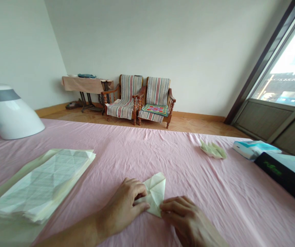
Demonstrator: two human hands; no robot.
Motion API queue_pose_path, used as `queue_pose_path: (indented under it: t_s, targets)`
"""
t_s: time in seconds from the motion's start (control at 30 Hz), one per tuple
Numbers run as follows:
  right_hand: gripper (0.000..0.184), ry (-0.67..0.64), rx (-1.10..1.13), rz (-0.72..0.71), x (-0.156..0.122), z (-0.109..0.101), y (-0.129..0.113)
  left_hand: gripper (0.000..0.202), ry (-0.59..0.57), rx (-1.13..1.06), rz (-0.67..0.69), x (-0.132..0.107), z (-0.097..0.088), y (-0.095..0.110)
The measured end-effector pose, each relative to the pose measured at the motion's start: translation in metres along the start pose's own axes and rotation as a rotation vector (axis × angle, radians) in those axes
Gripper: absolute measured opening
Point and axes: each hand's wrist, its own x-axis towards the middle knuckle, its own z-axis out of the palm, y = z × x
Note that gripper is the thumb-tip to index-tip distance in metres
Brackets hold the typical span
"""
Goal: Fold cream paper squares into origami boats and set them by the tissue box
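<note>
A small, pale cream folded paper (155,192) lies on the pink tablecloth (163,154) near the front edge. My left hand (127,204) rests on its left side, fingers curled and pressing down on a fold. From the right, my right hand (186,219) pinches the paper's lower right edge between bent fingers. Both hands hold the paper flat against the cloth.
A stack of cream paper sheets (42,185) lies at the left. A white kettle (7,111) stands at the far left. A finished folded paper piece (212,150), a blue-white box (254,149) and a black box (287,176) sit at the right. Two striped chairs (139,101) stand beyond.
</note>
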Motion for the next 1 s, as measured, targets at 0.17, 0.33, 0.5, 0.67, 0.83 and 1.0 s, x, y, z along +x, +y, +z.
queue_pose_path:
  t_s: [0.17,0.33,0.5,0.67,0.83,1.0]
  targets:
    - [0.035,0.014,0.07,0.061,-0.005,0.007,0.002,0.018,0.01,-0.001,0.021,-0.001,0.002,-0.002]
    - [0.042,0.036,0.148,0.121,-0.008,0.013,0.004,0.018,0.017,0.013,0.04,0.0,0.003,-0.002]
    - [0.04,-0.023,0.141,0.108,-0.004,0.004,0.001,0.02,0.025,0.028,0.062,0.001,0.004,-0.004]
    - [0.036,-0.068,0.119,0.071,0.001,-0.006,-0.003,0.022,0.024,0.05,0.078,-0.001,0.006,-0.004]
    - [0.041,-0.048,0.106,0.092,-0.003,0.001,0.0,0.021,0.012,0.059,0.062,0.0,0.007,-0.004]
    - [0.045,-0.033,0.134,0.145,-0.008,0.009,0.004,0.02,0.005,0.061,0.051,0.003,0.006,-0.005]
